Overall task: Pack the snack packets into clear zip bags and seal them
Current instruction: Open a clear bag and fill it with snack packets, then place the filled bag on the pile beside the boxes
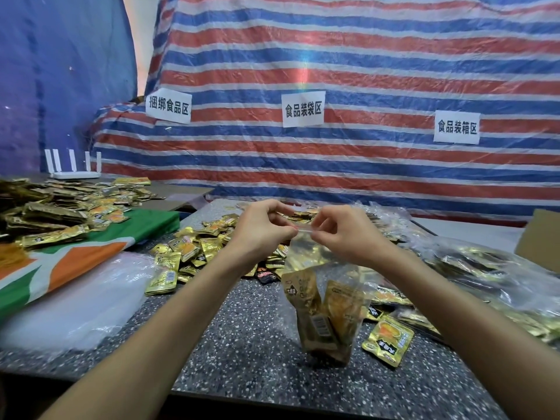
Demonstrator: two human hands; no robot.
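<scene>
A clear zip bag (321,301) hangs upright above the speckled table (242,344), with gold snack packets (306,310) standing inside it. My left hand (260,228) pinches the zip strip at its left end. My right hand (342,231) pinches the same strip at its right end. The two hands are close together, level with each other. Loose gold snack packets (194,250) lie heaped on the table behind and left of the bag.
A stack of empty clear bags (85,301) lies at the left. Filled clear bags (485,274) pile up at the right beside a cardboard box (539,241). A green-and-orange cloth (75,262) holds more packets. A white router (74,165) stands far left.
</scene>
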